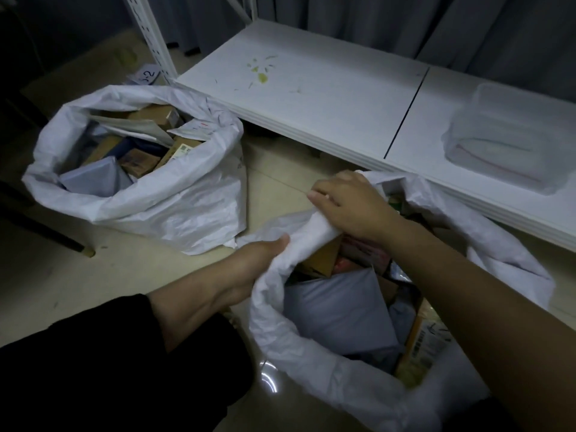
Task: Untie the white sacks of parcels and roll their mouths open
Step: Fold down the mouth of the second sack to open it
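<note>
Head view: black sleeve at bottom left, bare forearm coming out of it. Near sack sits on the floor at bottom right, mouth open, white rim crumpled and partly rolled.

Left hand grips the rim on its left side, thumb on top of the fabric (other fingers hidden under it). Right hand is just beyond, fingers curled over a thick rolled bunch of the same rim at the far-left edge of the mouth. Both hands are on the one sack, close together, not touching each other.

Inside the near sack: grey mailer in the middle, brown box just under the right hand, labelled box with a barcode at the right side. More packets behind, too dark to tell.

Far sack stands up-left, well apart from the hands, mouth rolled down and wide open. Parcels fill it: brown boxes, grey mailers, a white envelope.

White shelf runs behind both sacks, low to the floor, with a green stain on it. Clear tub sits on its right end, lid on. Shelf post rises at the left corner, a numbered slip on the floor beside it. Grey curtain at the back.
</note>
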